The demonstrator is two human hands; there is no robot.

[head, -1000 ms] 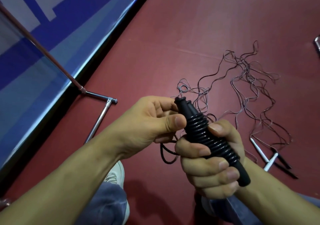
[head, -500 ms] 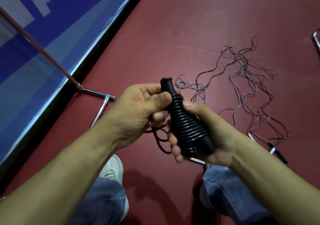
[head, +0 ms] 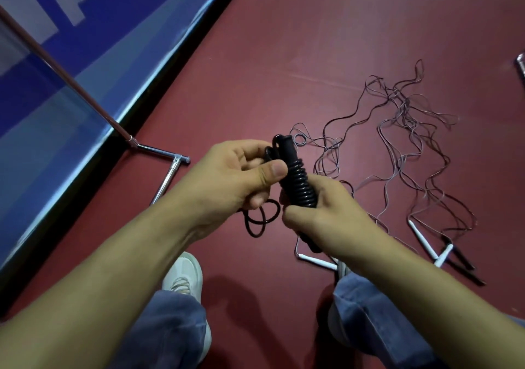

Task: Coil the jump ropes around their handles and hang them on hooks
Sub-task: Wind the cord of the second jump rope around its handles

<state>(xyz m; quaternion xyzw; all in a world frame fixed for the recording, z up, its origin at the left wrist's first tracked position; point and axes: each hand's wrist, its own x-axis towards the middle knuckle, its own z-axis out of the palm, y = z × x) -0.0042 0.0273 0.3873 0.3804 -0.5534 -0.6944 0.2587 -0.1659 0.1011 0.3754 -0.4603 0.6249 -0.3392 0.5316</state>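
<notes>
Two hands meet above a red floor [head: 312, 41] | right hand [head: 326, 218] curls round the black handle [head: 285, 144] below its coiled rope [head: 299, 183] | left hand [head: 241, 178] pinches loose rope beside the handle top | rope seems light, springy, apt to unwind; hold over the coils

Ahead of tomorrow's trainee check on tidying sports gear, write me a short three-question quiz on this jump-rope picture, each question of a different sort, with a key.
1. True or false: the black rope already hangs on a hook.
2. Which grips the lower end of the coiled handles: A, the left hand; B, the right hand?
3. Fill in: the tangled thin ropes lie on the ____ floor.
Key: 1 false; 2 B; 3 red.
</notes>
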